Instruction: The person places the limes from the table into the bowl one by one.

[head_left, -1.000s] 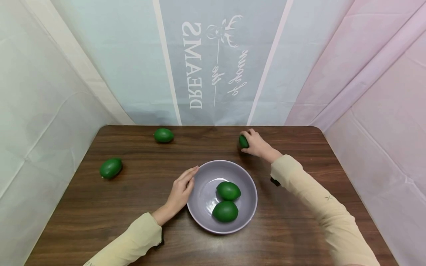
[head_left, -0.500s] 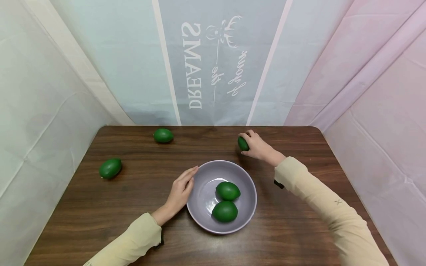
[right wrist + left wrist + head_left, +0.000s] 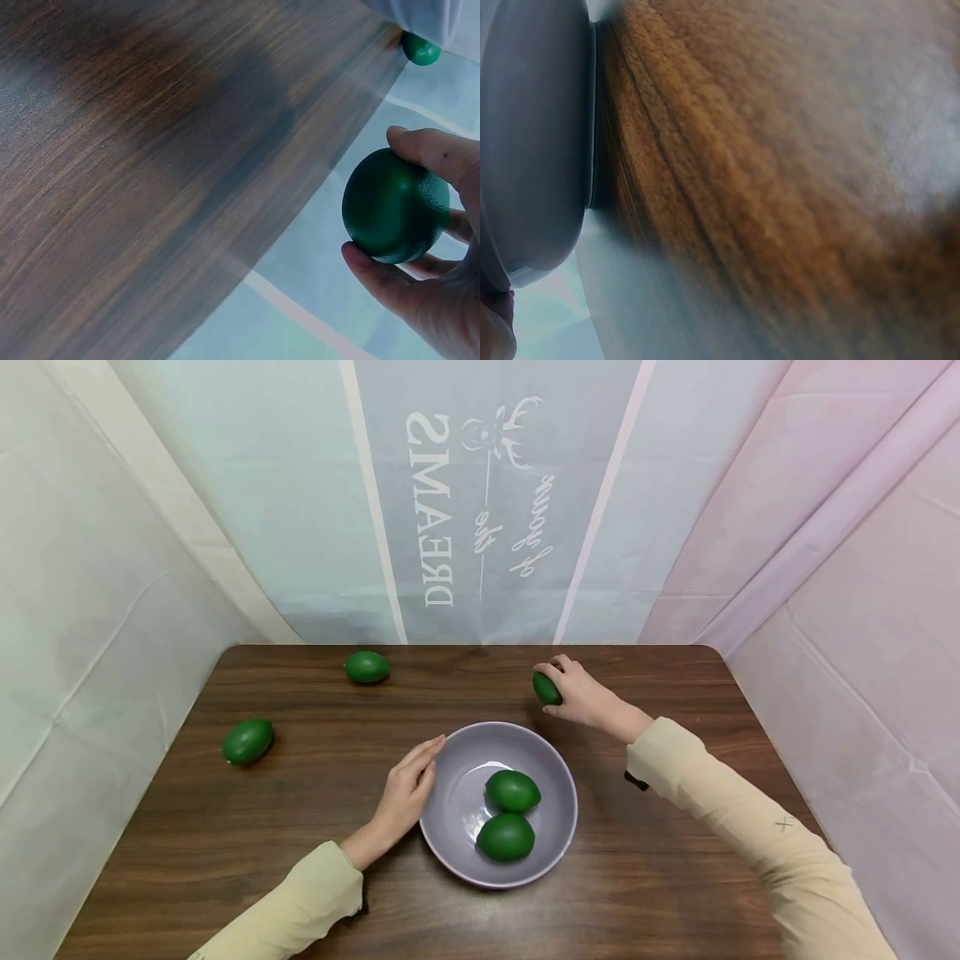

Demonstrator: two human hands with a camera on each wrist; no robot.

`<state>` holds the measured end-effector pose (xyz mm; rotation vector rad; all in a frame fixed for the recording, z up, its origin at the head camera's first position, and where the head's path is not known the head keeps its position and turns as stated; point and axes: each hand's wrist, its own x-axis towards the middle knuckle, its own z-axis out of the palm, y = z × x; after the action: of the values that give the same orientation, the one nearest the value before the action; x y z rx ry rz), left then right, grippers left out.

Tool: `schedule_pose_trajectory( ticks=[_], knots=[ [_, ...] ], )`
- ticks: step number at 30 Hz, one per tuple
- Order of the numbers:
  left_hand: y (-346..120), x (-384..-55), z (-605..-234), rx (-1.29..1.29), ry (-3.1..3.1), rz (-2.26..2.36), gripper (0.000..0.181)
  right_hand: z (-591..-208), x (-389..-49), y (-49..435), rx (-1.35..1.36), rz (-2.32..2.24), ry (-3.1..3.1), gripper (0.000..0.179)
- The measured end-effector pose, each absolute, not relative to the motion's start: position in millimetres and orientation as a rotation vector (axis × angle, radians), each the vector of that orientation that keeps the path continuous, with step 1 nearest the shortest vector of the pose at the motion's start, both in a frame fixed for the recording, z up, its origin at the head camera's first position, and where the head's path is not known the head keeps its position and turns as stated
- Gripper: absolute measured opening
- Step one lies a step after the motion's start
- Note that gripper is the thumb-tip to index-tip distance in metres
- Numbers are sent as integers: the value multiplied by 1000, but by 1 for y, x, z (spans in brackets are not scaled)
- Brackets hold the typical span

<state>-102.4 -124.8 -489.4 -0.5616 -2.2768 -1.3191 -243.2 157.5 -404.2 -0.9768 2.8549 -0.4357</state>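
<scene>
My right hand (image 3: 581, 695) holds a green lime (image 3: 547, 688) between thumb and fingers, behind and right of the bowl. In the right wrist view this lime (image 3: 394, 206) shows large, with fingertips on both sides. My left hand (image 3: 405, 789) rests its straight fingers against the left rim of a round grey-purple bowl (image 3: 457, 860). The bowl's side (image 3: 532, 142) fills the left of the left wrist view. Two limes lie inside the bowl, a rear lime (image 3: 513, 791) and a front lime (image 3: 506, 837), close together.
One lime (image 3: 367, 667) lies near the table's back edge, left of centre. Another lime (image 3: 248, 742) sits farther left. The dark wood table (image 3: 637, 885) is enclosed by a printed cloth (image 3: 480, 527) at the back and pale cloth walls on both sides.
My right hand has drawn slightly toward me with the lime, and the right forearm has shifted rightward. The left hand stays at the bowl.
</scene>
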Motion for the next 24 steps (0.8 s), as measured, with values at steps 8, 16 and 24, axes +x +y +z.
schedule_pose_trajectory(
  ticks=[8,16,24],
  knots=[
    [-124,-102,-489,-565,-2267,-1326,33,-400,-235,159,-1060,-437,2848,68],
    [-125,-103,-490,-567,-2267,-1320,33,-390,-223,157,-1116,-465,2837,68],
    [-125,-103,-488,-567,-2273,-1324,33,-382,-215,156,-1196,-485,2841,68]
  ],
)
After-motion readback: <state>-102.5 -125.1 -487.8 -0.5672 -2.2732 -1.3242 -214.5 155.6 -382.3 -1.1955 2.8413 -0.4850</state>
